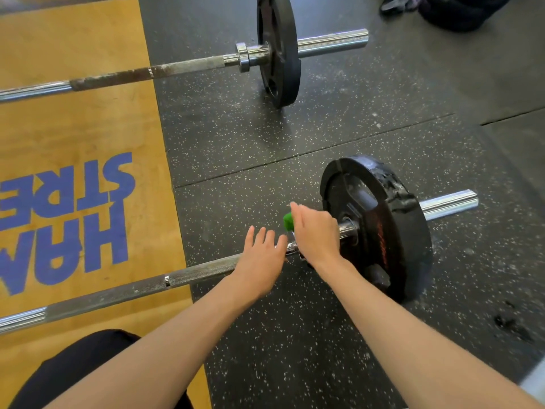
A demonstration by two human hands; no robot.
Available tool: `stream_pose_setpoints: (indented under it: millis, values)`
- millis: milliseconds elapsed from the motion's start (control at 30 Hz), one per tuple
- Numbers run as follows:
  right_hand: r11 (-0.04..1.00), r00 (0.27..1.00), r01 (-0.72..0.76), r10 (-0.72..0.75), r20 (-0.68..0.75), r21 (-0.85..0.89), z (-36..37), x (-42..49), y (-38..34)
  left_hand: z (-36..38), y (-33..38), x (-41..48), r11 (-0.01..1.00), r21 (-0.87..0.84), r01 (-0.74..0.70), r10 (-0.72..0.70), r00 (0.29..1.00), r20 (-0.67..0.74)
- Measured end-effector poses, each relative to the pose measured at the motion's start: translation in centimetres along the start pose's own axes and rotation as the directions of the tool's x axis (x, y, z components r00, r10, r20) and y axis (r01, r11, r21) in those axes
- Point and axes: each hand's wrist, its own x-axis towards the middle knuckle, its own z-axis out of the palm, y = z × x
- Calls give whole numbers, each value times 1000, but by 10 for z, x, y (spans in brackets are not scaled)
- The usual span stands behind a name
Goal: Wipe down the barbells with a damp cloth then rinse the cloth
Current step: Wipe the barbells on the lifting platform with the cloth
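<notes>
green cloth (287, 221) shows only as a small bright tuft above the right hand (317, 234), whose curled fingers wrap it round the near barbell (118, 293) just inside the chipped black plate (392, 231); the rest of the cloth is hidden in the grip. left hand (261, 255) lies beside it over the knurled steel shaft, fingers straight and slightly apart, covering that stretch. both bars run off the left edge. far barbell (177, 67) has a rough, rusty patch between polished chrome lengths. speckled black rubber floor (295, 335) meets a smooth wooden platform (73, 128) whose blue letters are cut off.
</notes>
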Motion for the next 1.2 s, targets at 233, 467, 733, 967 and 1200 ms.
stream_pose_setpoints:
  millis: [233,467,733,967,1200]
  values:
    - [947,928,318,-301,-218,47,31,-50,32,-9,-6,-3,987,-159,-11,9,1000,-14]
    - [988,983,-34,60,172,-151,5,3,1,-10,-36,-22,985,-158,68,-80,995,-68]
    - [952,954,299,-300,7,62,13,-38,37,-3,-47,-36,983,-158,96,-97,995,4]
    - [1000,996,10,-11,94,3,2,-31,57,-2,-41,-53,968,-201,153,-145,988,53]
    - [982,952,-129,162,260,-139,-19,9,27,0,-50,-59,961,-229,155,-139,987,81]
